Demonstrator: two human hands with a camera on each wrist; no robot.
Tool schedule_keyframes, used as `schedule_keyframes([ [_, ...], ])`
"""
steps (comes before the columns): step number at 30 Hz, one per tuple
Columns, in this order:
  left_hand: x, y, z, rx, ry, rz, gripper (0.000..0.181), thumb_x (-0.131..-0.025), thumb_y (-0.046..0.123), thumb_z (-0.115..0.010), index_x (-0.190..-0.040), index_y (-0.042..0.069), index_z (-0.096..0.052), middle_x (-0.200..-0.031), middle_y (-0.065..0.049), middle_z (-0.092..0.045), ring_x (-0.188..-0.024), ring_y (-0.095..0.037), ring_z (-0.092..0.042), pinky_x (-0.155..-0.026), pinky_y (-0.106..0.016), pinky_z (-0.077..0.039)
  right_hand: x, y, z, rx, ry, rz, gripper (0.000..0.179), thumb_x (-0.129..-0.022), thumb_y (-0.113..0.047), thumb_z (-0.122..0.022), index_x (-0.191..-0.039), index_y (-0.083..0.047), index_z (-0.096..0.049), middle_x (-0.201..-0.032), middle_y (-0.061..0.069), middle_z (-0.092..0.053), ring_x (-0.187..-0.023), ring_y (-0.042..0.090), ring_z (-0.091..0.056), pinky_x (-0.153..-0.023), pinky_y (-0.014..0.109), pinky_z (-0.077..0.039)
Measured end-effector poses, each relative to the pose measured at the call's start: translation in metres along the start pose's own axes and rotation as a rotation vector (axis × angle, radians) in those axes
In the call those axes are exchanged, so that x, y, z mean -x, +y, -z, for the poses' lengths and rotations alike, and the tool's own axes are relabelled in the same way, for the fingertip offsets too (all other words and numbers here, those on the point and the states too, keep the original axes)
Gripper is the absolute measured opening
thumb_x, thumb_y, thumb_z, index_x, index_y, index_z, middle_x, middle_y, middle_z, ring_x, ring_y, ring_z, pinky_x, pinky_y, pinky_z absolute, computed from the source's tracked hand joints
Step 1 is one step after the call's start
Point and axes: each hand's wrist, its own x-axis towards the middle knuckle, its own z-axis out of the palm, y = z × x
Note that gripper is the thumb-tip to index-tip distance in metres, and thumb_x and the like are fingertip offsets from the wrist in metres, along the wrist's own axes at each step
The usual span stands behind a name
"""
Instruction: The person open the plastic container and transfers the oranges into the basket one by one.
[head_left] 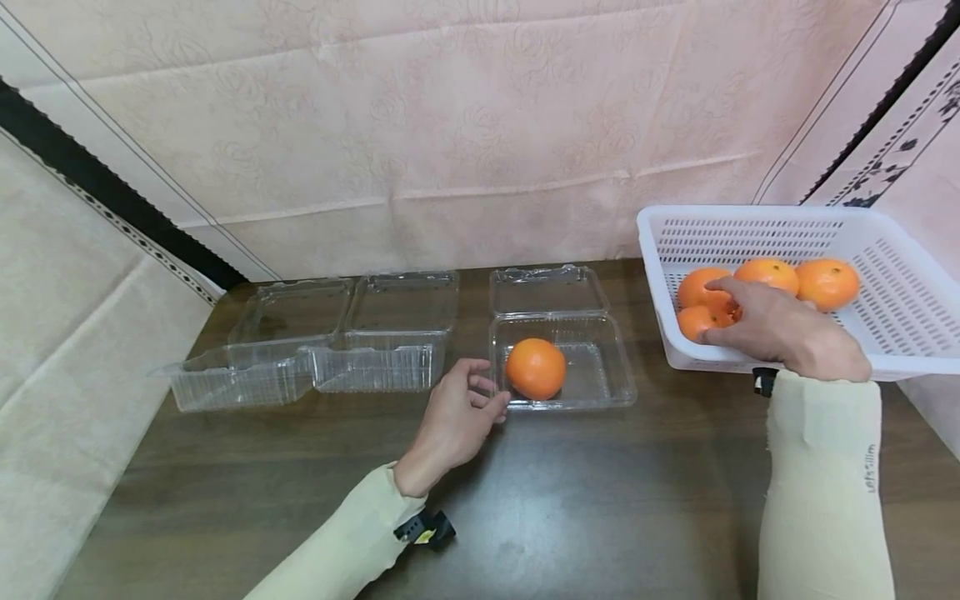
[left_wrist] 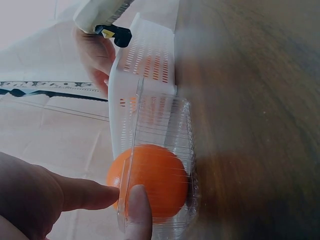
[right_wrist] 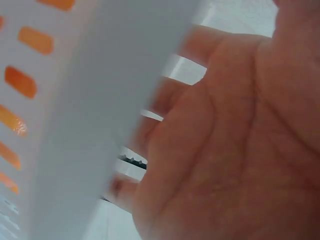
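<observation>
An orange sits in the left part of an open clear plastic clamshell box, its lid laid back. My left hand is at the box's front left corner. In the left wrist view, its thumb and index finger pinch the rim beside the orange. My right hand reaches over the near rim of a white basket. Its thumb and index finger are spread over the oranges at the basket's left end. In the right wrist view, the rim hides its fingertips.
Two more open clamshell boxes, one at far left and one beside it, stand left of my left hand. Further oranges lie in the basket. A pale cloth hangs behind the dark wooden table.
</observation>
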Motion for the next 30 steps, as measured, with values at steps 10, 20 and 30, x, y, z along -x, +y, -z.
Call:
schedule_keyframes([
  [10, -0.001, -0.001, -0.001, 0.001, -0.003, 0.004, 0.050, -0.095, 0.009, -0.072, -0.140, 0.002, -0.050, -0.109, -0.012, -0.066, -0.078, -0.014, -0.072, -0.066, -0.027, -0.061, -0.007, 0.000, 0.003, 0.145, 0.098, 0.074, 0.069, -0.092, -0.037, -0.071, -0.147, -0.004, -0.044, -0.130, 0.027, -0.057, -0.108, 0.041, -0.055, -0.084, 0.060, -0.050],
  [20, -0.001, -0.002, 0.001, 0.019, 0.004, 0.007, 0.051, -0.094, 0.007, -0.072, -0.139, 0.001, -0.050, -0.109, -0.014, -0.066, -0.078, -0.015, -0.072, -0.068, -0.029, -0.063, -0.005, -0.020, 0.001, 0.198, 0.203, 0.182, 0.062, -0.093, -0.034, -0.071, -0.146, -0.009, -0.050, -0.142, 0.027, -0.052, -0.123, 0.045, -0.047, -0.098, 0.067, -0.043],
  [30, -0.002, -0.002, -0.001, 0.018, -0.003, 0.007, 0.051, -0.095, 0.008, -0.072, -0.140, 0.002, -0.050, -0.110, -0.012, -0.066, -0.078, -0.014, -0.072, -0.068, -0.029, -0.063, 0.005, -0.054, -0.005, 0.202, 0.295, 0.265, 0.062, -0.092, -0.032, -0.074, -0.145, -0.010, -0.052, -0.144, 0.024, -0.047, -0.130, 0.045, -0.041, -0.101, 0.064, -0.035],
])
